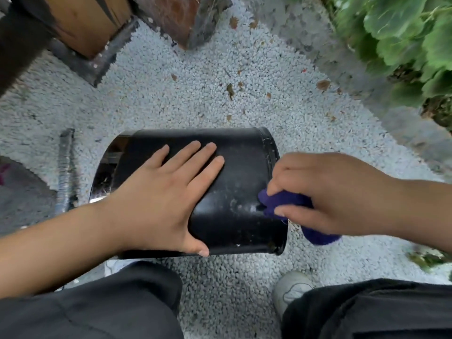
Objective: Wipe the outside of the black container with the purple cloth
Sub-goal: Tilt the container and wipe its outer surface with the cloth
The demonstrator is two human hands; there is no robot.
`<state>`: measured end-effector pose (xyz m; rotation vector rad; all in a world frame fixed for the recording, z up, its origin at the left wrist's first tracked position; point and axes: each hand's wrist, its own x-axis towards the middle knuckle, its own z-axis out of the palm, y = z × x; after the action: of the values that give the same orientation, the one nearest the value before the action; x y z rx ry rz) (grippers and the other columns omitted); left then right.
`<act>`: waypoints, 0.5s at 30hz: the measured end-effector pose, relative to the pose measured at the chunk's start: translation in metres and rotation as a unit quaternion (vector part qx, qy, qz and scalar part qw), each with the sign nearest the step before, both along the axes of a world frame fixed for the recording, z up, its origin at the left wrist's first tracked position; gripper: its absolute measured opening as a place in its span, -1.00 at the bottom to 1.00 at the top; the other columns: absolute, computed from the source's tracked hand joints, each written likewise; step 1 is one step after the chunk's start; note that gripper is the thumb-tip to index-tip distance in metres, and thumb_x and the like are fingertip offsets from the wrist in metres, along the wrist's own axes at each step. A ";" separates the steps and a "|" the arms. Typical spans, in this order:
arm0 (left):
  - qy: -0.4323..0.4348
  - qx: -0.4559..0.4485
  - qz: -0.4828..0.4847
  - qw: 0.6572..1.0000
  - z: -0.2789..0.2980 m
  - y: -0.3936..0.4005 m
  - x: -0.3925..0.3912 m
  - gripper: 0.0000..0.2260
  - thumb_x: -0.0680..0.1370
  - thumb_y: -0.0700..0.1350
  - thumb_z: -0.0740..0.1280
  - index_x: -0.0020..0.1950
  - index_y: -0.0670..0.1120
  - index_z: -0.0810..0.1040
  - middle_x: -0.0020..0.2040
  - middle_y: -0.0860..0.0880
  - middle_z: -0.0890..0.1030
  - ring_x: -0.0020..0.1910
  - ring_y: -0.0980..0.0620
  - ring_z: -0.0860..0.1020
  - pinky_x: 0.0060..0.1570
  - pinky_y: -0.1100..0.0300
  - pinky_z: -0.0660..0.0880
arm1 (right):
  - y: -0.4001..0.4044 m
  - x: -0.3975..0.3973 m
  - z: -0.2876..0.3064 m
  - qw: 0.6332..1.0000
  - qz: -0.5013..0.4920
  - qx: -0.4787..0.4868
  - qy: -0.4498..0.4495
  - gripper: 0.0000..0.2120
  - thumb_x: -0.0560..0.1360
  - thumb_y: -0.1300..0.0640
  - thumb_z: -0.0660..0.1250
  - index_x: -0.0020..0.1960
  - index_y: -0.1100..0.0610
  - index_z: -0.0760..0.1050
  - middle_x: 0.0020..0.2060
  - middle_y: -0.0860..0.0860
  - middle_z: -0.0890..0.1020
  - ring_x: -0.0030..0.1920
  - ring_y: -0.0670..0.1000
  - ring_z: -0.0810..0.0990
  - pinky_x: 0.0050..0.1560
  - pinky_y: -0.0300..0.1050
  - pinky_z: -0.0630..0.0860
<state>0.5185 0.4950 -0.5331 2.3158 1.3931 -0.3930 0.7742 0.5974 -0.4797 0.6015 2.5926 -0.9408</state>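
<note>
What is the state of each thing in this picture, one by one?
black container: lying on its side on the gravel, open end to the left.
purple cloth: bunched, pressed against the container's wall.
left hand: flat on the container, fingers straight.
right hand: fingers curled, gripping the cloth.
gravel: scattered with dry leaves.

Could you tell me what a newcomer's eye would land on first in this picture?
Centre frame, a black container lies on its side on pale gravel. The left hand presses flat on it, while the right hand grips a purple cloth against its side. Green leaves fill the upper right.
</note>
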 end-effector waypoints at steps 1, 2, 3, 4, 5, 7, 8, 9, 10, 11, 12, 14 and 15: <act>-0.002 0.002 -0.001 1.000 -0.001 -0.001 0.000 0.21 0.17 0.63 0.18 0.54 -0.22 0.18 0.55 -0.26 0.24 0.51 -0.28 0.26 0.31 -0.35 0.36 | 0.004 -0.004 -0.004 1.000 -0.003 0.007 0.001 -0.71 0.48 -0.17 0.18 0.04 -0.06 0.55 -0.04 -0.13 0.53 -0.17 -0.04 0.57 -0.28 -0.01 0.55; -0.003 0.004 0.000 1.000 -0.002 -0.002 0.000 0.21 0.17 0.63 0.18 0.54 -0.22 0.18 0.55 -0.27 0.24 0.51 -0.29 0.26 0.31 -0.36 0.35 | 0.008 -0.008 -0.008 1.000 -0.007 0.014 0.001 -0.73 0.47 -0.17 0.18 0.01 -0.08 0.55 -0.07 -0.15 0.53 -0.16 -0.05 0.56 -0.25 -0.01 0.54; -0.005 0.006 0.002 1.000 -0.002 -0.003 0.000 0.21 0.18 0.62 0.19 0.54 -0.23 0.19 0.54 -0.27 0.24 0.50 -0.29 0.26 0.30 -0.36 0.35 | 0.012 -0.012 -0.011 1.000 -0.019 0.012 -0.001 -0.77 0.47 -0.16 0.22 -0.02 -0.08 0.56 -0.09 -0.15 0.53 -0.15 -0.06 0.55 -0.21 0.00 0.53; -0.006 0.008 0.004 1.000 -0.003 -0.004 0.000 0.20 0.18 0.62 0.19 0.54 -0.23 0.19 0.54 -0.28 0.25 0.50 -0.30 0.27 0.30 -0.36 0.35 | 0.016 -0.015 -0.015 0.999 -0.038 0.003 -0.001 -0.80 0.47 -0.14 0.26 -0.04 -0.08 0.57 -0.11 -0.15 0.54 -0.14 -0.06 0.55 -0.15 0.00 0.53; -0.006 0.009 0.006 1.000 -0.003 -0.005 0.000 0.20 0.17 0.61 0.20 0.53 -0.24 0.20 0.53 -0.29 0.26 0.49 -0.31 0.28 0.30 -0.37 0.36 | 0.021 -0.018 -0.018 0.998 -0.059 -0.007 0.003 -0.82 0.46 -0.12 0.30 -0.05 -0.07 0.59 -0.13 -0.15 0.56 -0.14 -0.07 0.55 -0.10 -0.02 0.51; -0.006 0.013 0.003 1.000 -0.004 -0.008 0.001 0.20 0.17 0.61 0.21 0.53 -0.24 0.21 0.53 -0.29 0.26 0.49 -0.31 0.28 0.30 -0.37 0.35 | 0.031 -0.020 -0.027 0.995 -0.095 -0.014 0.016 -0.85 0.44 -0.07 0.34 -0.06 -0.04 0.61 -0.15 -0.12 0.59 -0.15 -0.08 0.54 -0.06 -0.09 0.46; -0.006 0.015 0.001 1.000 -0.005 -0.009 0.002 0.20 0.17 0.61 0.21 0.53 -0.24 0.21 0.53 -0.29 0.26 0.49 -0.31 0.28 0.30 -0.37 0.35 | 0.037 -0.021 -0.034 0.993 -0.112 -0.008 0.023 -0.86 0.45 -0.05 0.37 -0.06 -0.02 0.61 -0.16 -0.10 0.60 -0.16 -0.07 0.54 -0.07 -0.13 0.42; -0.007 0.015 0.000 1.000 -0.006 -0.011 0.002 0.20 0.18 0.61 0.21 0.53 -0.24 0.21 0.53 -0.29 0.26 0.49 -0.32 0.27 0.30 -0.38 0.34 | 0.044 -0.022 -0.042 0.991 -0.131 0.003 0.028 -0.86 0.45 -0.03 0.39 -0.06 0.01 0.62 -0.17 -0.07 0.62 -0.16 -0.05 0.54 -0.10 -0.14 0.39; -0.008 0.016 -0.001 1.000 -0.007 -0.013 0.003 0.19 0.18 0.60 0.22 0.52 -0.24 0.21 0.53 -0.29 0.26 0.49 -0.32 0.27 0.30 -0.38 0.34 | 0.051 -0.025 -0.051 0.988 -0.150 0.013 0.028 -0.86 0.45 -0.01 0.40 -0.07 0.03 0.63 -0.18 -0.06 0.63 -0.16 -0.04 0.53 -0.13 -0.14 0.36; -0.008 0.017 -0.002 1.000 -0.008 -0.014 0.003 0.19 0.17 0.60 0.23 0.52 -0.24 0.22 0.53 -0.30 0.26 0.49 -0.32 0.27 0.30 -0.38 0.33 | 0.060 -0.028 -0.062 0.985 -0.169 0.018 0.022 -0.86 0.45 -0.01 0.40 -0.07 0.04 0.63 -0.19 -0.05 0.63 -0.16 -0.03 0.53 -0.16 -0.15 0.34; -0.009 0.018 -0.005 1.000 -0.008 -0.016 0.004 0.19 0.17 0.59 0.23 0.52 -0.25 0.22 0.53 -0.30 0.26 0.49 -0.32 0.27 0.30 -0.38 0.33 | 0.068 -0.031 -0.074 0.982 -0.188 0.019 0.012 -0.87 0.45 -0.02 0.40 -0.08 0.02 0.62 -0.20 -0.06 0.62 -0.15 -0.03 0.53 -0.17 -0.16 0.32; -0.012 0.021 -0.008 1.000 -0.009 -0.017 0.004 0.19 0.17 0.59 0.25 0.52 -0.25 0.23 0.53 -0.31 0.27 0.49 -0.32 0.27 0.31 -0.38 0.32 | 0.086 -0.037 -0.098 0.976 -0.218 0.017 -0.019 -0.89 0.47 -0.03 0.38 -0.08 -0.01 0.60 -0.20 -0.08 0.58 -0.11 -0.02 0.51 -0.15 -0.17 0.32; -0.012 0.020 -0.011 1.000 -0.009 -0.017 0.004 0.19 0.17 0.59 0.25 0.52 -0.25 0.24 0.52 -0.31 0.27 0.49 -0.32 0.27 0.31 -0.38 0.32 | 0.093 -0.040 -0.110 0.973 -0.226 0.017 -0.036 -0.88 0.48 -0.03 0.37 -0.06 0.00 0.60 -0.20 -0.08 0.56 -0.09 -0.01 0.49 -0.13 -0.16 0.31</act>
<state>0.5227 0.4779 -0.5417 2.3619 1.3783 -0.3445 0.7342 0.6904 -0.5893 1.2481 2.4550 -0.9782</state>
